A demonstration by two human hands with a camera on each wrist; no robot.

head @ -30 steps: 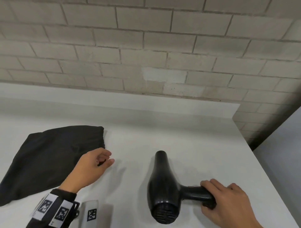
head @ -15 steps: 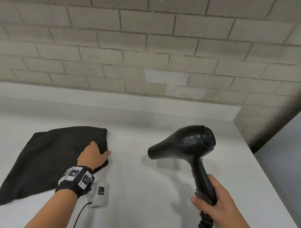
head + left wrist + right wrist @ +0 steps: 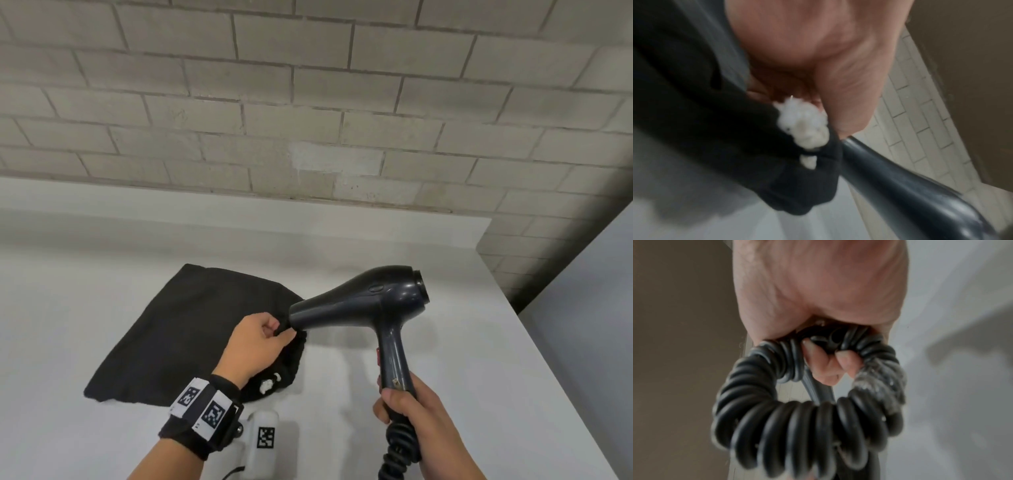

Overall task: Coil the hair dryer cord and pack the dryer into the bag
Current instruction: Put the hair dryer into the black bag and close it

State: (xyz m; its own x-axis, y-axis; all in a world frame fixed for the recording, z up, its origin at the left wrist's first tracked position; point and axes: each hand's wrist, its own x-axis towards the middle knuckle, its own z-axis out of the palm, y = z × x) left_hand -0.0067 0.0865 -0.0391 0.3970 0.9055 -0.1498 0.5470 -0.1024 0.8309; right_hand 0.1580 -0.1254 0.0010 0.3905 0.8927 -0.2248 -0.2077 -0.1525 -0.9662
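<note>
A black hair dryer (image 3: 373,301) hangs above the white table, its nozzle pointing left. My right hand (image 3: 411,407) grips the bottom of its handle together with the coiled black cord (image 3: 399,445). The right wrist view shows that spiral cord (image 3: 797,418) looped under my curled fingers (image 3: 828,363). A black cloth bag (image 3: 191,329) lies flat on the table at the left. My left hand (image 3: 263,339) pinches the bag's gathered rim right at the dryer's nozzle. In the left wrist view the bag's rim (image 3: 777,162) carries white drawstring ends (image 3: 805,126), and the nozzle (image 3: 890,178) touches it.
The white table (image 3: 445,359) ends at a right edge with a drop beyond. A grey brick wall (image 3: 308,102) stands behind a low white ledge at the back. A small white device (image 3: 263,442) with a square code lies by my left wrist.
The dryer was lifted off the table and turned nozzle-left, then carried to the bag. My left hand took hold of the bag's rim and raised it toward the nozzle.
</note>
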